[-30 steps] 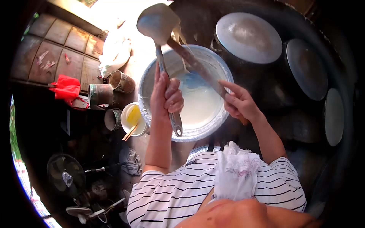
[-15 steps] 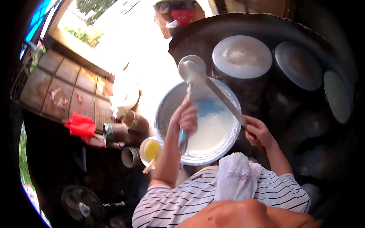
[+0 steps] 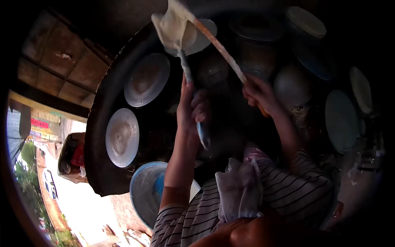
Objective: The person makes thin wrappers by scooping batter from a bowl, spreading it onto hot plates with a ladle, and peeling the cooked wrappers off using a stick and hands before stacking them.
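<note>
A: Which step's happening?
B: Left hand (image 3: 195, 109) is gripping the ladle (image 3: 186, 72), lifting batter (image 3: 168, 29). Right hand (image 3: 261, 96) is closing round the stick (image 3: 222, 49), its tip meeting the batter.
A: Where's the ladle hanging?
B: Near the far white disc (image 3: 203, 39), bucket (image 3: 142, 190) sitting behind.
A: Next move?
B: Probably needing a steady ladle; batter's dangling.

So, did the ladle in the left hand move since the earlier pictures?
Yes. Judged against the bucket, the ladle has moved away, forward and to the right, and now shows over a pale round pan.
</note>
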Available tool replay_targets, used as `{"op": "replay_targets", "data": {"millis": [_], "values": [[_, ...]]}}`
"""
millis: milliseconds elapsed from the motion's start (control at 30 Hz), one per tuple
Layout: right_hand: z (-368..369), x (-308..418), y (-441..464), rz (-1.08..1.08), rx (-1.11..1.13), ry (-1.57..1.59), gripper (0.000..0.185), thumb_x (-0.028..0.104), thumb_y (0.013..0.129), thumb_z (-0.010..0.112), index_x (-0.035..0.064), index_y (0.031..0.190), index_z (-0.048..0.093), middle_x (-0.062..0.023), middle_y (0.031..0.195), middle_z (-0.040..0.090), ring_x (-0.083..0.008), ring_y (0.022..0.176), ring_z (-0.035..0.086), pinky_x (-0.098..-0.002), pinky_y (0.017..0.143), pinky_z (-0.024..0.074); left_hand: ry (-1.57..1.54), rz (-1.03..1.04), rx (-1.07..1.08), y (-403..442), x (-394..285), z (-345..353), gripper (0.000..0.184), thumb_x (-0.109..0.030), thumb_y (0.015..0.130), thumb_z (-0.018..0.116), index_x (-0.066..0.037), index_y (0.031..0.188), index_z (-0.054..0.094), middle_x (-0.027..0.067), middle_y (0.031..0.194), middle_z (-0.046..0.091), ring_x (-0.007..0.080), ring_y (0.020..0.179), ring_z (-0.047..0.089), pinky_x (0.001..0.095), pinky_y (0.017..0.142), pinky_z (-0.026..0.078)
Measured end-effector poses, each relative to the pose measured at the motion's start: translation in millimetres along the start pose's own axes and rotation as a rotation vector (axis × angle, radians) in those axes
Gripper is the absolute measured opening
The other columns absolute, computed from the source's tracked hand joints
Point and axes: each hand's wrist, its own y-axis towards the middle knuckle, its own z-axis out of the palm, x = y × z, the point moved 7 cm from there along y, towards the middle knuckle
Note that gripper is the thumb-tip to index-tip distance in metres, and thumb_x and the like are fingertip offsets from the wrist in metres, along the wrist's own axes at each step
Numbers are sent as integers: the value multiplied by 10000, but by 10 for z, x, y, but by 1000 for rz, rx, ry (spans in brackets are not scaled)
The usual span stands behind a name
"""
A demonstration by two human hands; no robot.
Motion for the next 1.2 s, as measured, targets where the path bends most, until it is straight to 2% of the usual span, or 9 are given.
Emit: {"op": "replay_targets", "data": {"millis": [33,67,200,300,400,500,633,733,1200], "values": [[-211,183,128,-113,-132,-81,453,93,894,585,64,1332,470,-24,745,553,-56,562,462,-211,508,395,-190,-204,62,450,273,104,55,-253,993,387,-285,994,342,-42,529,275,48,376,249,173,349,260],[-383,164,186,-152,-257,-184,424,87,872,604,56,1286,516,-23,755,558,-59,581,483,-208,523,408,-367,-420,87,868,541,202,354,-254,974,412,-127,654,330,-49,489,314,61,378,311,199,355,321],[-1334,-506,-361,-773,-660,-867,393,55,803,635,33,1192,588,-23,763,579,-79,583,534,-202,522,432,-548,-501,207,2222,1143,316,302,-185,966,402,-114,674,372,-38,500,344,60,348,325,226,336,324],[-2865,-588,-436,-131,-632,-275,452,22,790,619,30,1237,552,-36,762,581,-85,567,533,-225,461,413,-470,-609,173,2987,1329,164,302,-196,970,392,-115,679,388,-34,504,339,71,346,335,227,336,330],[-3455,-723,-89,22,-712,329,501,-7,794,596,19,1286,507,-42,785,585,-80,553,526,-239,401,385,-598,-666,-64,3750,1524,-42,350,-243,970,408,-120,644,384,-32,505,348,82,358,358,227,347,347],[-3755,-181,567,-53,-967,187,474,-41,777,593,-14,1246,536,-73,857,611,-98,591,560,-247,431,443,-269,-798,-217,4525,1662,-721,372,-281,962,446,-119,633,376,-32,503,360,86,378,380,220,353,348],[-4038,-571,1095,-92,-1016,230,346,-66,713,612,-39,1058,625,-109,948,606,-162,714,600,-271,538,502,228,-658,-417,5099,1589,-1548,259,-270,941,532,-98,752,483,-48,569,365,44,412,365,186,358,323],[-3965,-145,1268,-364,-1100,-500,309,-78,671,598,-52,977,633,-134,944,598,-239,823,600,-303,669,504,605,-455,-402,5381,1519,-1519,49,-193,951,519,-176,962,563,-52,620,367,23,423,337,172,358,303],[-3789,-38,1641,26,-1175,-1172,270,-11,672,587,21,933,648,-146,973,589,-326,929,567,-398,839,461,1446,-493,-163,6291,681,-2021,530,-101,910,527,-270,1394,392,-63,530,355,48,402,342,223,344,287]]}}
